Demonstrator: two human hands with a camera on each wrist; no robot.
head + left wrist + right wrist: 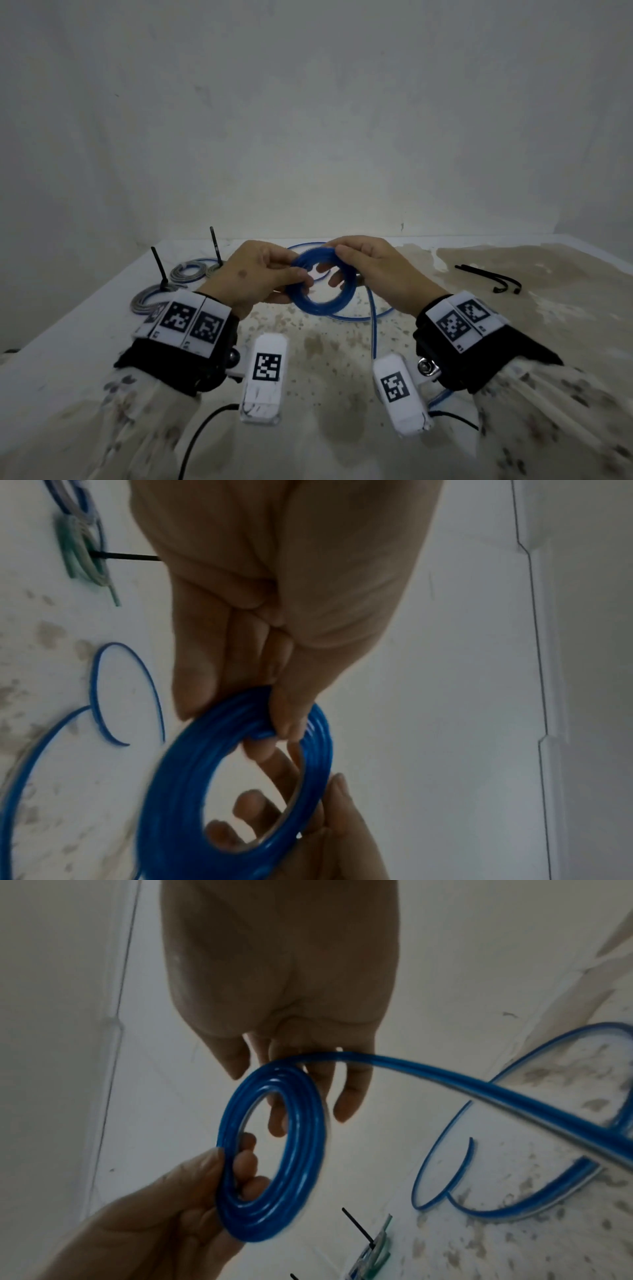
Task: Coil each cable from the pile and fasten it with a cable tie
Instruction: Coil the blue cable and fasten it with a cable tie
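Tabletop (85,335): white, stained. Blue cable (317,284): coiled ring held above it, loose tail trailing down. Left hand (260,274): pinching the ring's left side. Right hand (373,270): gripping its top. Black cable ties (493,277): far right.

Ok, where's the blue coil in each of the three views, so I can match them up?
Head: blue coil at centre, held between the left hand and right hand above the table.
Left wrist: lower centre, below the fingers.
Right wrist: centre-left, with the loose tail running off to the right.
Shared landmark: the grey coil with a black tie sticking up.
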